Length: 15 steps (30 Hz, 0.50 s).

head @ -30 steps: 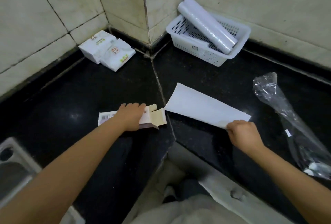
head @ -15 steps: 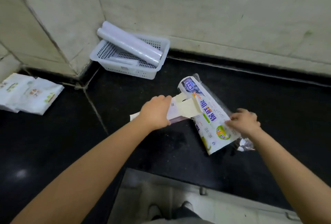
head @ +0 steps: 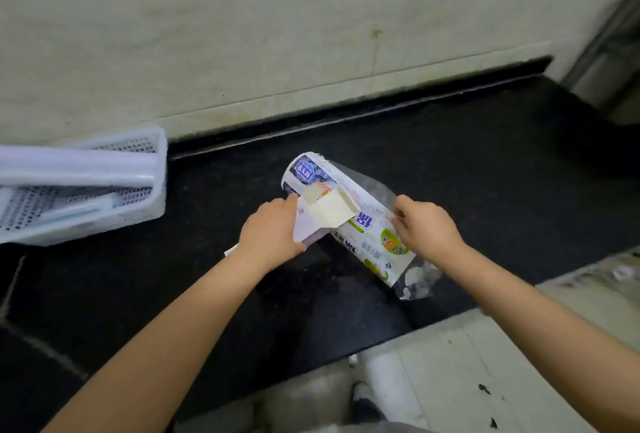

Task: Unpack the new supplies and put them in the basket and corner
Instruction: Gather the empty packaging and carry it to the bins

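My left hand [head: 272, 233] grips an opened small cardboard box [head: 323, 216], its cream flaps folded out, held just above the black counter [head: 485, 162]. My right hand [head: 424, 228] pinches the edge of a printed paper label sheet with its clear plastic wrapper [head: 372, 242], which lies curled on the counter under the box. At the left edge stands a white perforated basket [head: 157, 186] against the wall, holding two white rolls [head: 79, 166].
A pale tiled wall [head: 311, 34] runs along the back of the counter. The counter's front edge drops off at lower right to a pale stained cabinet top [head: 502, 363]. A metal frame [head: 609, 44] shows at far right.
The view has swung right: the tissue packs left the frame and the basket slid to the left edge. Both hands carried the box and the label sheet rightward onto the plastic wrapper.
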Each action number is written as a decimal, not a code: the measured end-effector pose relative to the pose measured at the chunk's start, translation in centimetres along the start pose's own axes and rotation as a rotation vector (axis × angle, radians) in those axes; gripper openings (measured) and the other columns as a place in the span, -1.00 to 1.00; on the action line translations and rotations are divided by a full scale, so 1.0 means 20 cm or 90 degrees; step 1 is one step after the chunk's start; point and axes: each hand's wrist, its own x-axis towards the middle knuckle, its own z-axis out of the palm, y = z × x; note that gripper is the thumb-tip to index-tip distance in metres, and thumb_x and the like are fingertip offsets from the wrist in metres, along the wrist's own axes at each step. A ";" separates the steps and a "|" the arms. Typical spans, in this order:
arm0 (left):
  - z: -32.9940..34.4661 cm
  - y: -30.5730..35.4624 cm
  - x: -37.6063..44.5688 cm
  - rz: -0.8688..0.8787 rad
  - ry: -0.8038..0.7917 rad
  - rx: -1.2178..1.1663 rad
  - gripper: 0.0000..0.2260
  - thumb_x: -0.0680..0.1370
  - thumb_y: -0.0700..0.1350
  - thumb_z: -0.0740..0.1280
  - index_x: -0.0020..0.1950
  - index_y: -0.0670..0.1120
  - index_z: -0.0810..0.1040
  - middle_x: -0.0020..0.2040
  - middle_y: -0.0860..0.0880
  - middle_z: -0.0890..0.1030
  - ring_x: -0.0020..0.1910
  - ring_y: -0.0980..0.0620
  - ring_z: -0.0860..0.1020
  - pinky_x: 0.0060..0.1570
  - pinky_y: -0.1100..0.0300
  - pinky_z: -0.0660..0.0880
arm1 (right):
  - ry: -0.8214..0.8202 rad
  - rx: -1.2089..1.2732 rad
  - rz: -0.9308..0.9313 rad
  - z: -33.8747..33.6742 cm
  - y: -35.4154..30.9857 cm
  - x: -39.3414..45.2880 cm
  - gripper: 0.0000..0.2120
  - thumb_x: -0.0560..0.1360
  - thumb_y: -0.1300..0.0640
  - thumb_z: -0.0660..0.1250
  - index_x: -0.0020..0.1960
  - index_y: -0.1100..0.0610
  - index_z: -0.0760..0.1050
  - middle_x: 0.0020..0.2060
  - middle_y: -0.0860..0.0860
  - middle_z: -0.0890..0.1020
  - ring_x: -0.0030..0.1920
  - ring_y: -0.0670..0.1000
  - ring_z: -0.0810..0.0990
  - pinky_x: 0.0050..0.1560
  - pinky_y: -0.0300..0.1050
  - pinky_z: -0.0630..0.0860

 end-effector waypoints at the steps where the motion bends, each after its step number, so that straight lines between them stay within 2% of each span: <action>1: 0.00 0.10 0.03 0.053 0.014 0.007 -0.50 0.42 0.12 0.36 0.22 -0.12 0.34 0.13 -0.13 0.52 0.09 -0.14 0.49 -0.04 0.01 0.47 | 0.018 0.013 0.043 -0.04 0.07 -0.09 -0.78 0.51 0.15 0.20 0.12 0.22 0.37 -0.04 0.23 0.65 -0.03 0.27 0.58 -0.11 0.07 0.49; 4: 0.04 0.48 0.07 0.220 0.014 0.036 -0.45 0.45 0.12 0.36 0.31 -0.12 0.28 0.20 -0.12 0.50 0.17 -0.16 0.46 0.00 0.00 0.47 | 0.076 0.026 0.209 -0.10 0.34 -0.39 -0.70 0.50 0.14 0.22 0.22 0.17 0.39 0.01 0.19 0.66 0.04 0.25 0.58 -0.05 0.06 0.52; 8: 0.20 1.10 -0.03 0.387 -0.038 0.067 -0.50 0.44 -0.01 0.39 0.29 -0.12 0.30 0.20 -0.10 0.50 0.15 -0.14 0.48 -0.10 0.05 0.42 | 0.114 0.000 0.412 -0.15 0.73 -0.86 -0.78 0.49 0.17 0.22 0.07 0.19 0.55 0.00 0.23 0.66 0.05 0.26 0.56 -0.05 0.01 0.48; 13: 0.47 1.90 -0.27 0.595 -0.084 0.150 -0.49 0.45 0.10 0.37 0.28 -0.11 0.32 0.22 -0.12 0.51 0.19 -0.16 0.48 0.01 0.02 0.47 | 0.181 -0.009 0.606 -0.19 1.24 -1.51 -0.79 0.42 0.23 0.22 -0.07 0.21 0.61 -0.06 0.24 0.66 0.00 0.26 0.56 -0.06 -0.02 0.47; 15: 0.60 2.25 -0.40 0.668 -0.106 0.180 -0.45 0.45 0.17 0.35 0.28 -0.13 0.33 0.22 -0.17 0.52 0.18 -0.20 0.49 0.04 0.01 0.47 | 0.174 -0.032 0.680 -0.17 1.46 -1.81 -0.77 0.42 0.23 0.21 -0.04 0.18 0.62 -0.03 0.21 0.64 0.04 0.22 0.54 -0.03 -0.04 0.44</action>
